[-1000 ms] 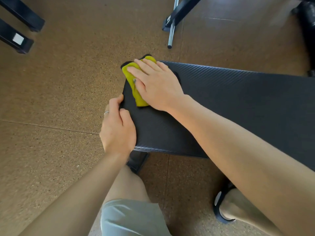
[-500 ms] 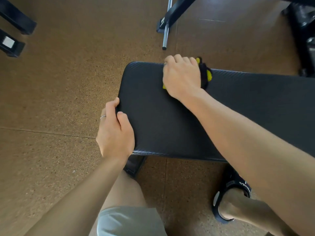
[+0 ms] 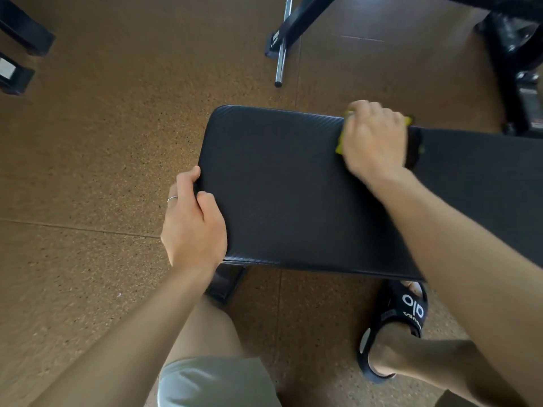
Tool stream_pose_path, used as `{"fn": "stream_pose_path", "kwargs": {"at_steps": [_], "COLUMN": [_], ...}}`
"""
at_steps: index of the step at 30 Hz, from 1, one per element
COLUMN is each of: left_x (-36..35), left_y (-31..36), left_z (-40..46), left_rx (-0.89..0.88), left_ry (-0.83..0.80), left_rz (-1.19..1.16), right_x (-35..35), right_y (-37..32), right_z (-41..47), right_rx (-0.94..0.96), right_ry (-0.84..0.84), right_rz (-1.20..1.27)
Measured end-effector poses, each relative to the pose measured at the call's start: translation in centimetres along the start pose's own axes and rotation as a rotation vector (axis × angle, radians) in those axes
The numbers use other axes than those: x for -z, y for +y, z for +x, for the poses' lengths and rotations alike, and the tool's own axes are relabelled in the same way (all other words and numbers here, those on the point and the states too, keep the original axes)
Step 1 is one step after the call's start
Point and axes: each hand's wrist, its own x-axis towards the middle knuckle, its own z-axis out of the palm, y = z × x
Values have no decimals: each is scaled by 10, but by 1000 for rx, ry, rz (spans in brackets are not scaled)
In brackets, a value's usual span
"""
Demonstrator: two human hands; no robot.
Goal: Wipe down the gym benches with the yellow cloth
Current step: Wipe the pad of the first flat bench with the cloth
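Observation:
A black padded gym bench (image 3: 293,186) runs from the centre to the right edge of the view. My right hand (image 3: 373,142) presses the yellow cloth (image 3: 340,143) flat on the bench's far edge; only thin yellow strips show at the hand's left and upper right, the rest is hidden under the palm. My left hand (image 3: 192,224) grips the bench's near left corner, thumb on top and fingers curled over the end.
The floor is brown speckled rubber. A chrome bar (image 3: 282,54) and black frame leg lie beyond the bench. Black equipment (image 3: 517,69) stands at the far right, more black feet (image 3: 14,74) at the far left. My sandalled foot (image 3: 393,327) is under the bench's near side.
My right hand has slid the cloth to the right along the bench's far edge, from the left end toward the middle. My left hand has kept its grip on the corner.

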Motion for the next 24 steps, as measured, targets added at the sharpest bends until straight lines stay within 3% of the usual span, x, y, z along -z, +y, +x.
{"fn": "stream_pose_path", "kwargs": {"at_steps": [5,9,14,18,24], "left_x": [0,3,3,1,-1], "left_y": [1,2,2,0,-2], "left_z": [0,0,-2,-1,1], "left_rx": [-6,3,18,9,-18], "left_ry": [-10,-22,-29,-9,1], "left_rz": [8,3,-6,-11,-26], "right_x": [-8,-3,3,-6,-7], "right_y": [-103,-67,1,-27,-92], "right_z": [-1,-4,-7,0,16], "right_rx": [230,385,208,106,257], "right_ry": [-31,-99,-119,-94,-84], "right_rz": [123,181,175,88,108]}}
